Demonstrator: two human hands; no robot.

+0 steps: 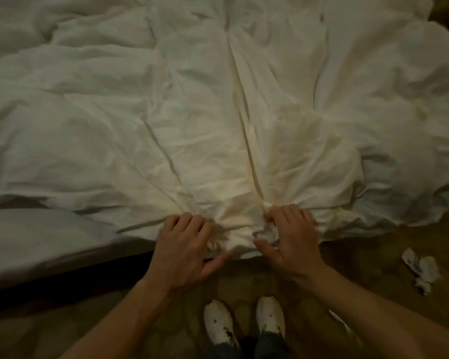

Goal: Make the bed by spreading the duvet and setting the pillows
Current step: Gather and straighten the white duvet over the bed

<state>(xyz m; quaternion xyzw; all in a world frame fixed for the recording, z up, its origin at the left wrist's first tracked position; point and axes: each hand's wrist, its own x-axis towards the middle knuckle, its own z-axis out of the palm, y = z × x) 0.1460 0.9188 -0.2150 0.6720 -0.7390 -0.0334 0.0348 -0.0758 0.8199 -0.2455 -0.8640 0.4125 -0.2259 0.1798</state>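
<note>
Both hands at duvet [218,125] edge.
Left hand [183,244] and right hand [289,239], palms down, fingers curled, gripping bunched white fabric, near together.

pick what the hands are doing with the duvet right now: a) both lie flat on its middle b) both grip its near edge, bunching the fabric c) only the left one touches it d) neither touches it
B: the left hand and right hand both have fingers curled into the near edge of the white duvet, and creases fan out from each grip.
</note>
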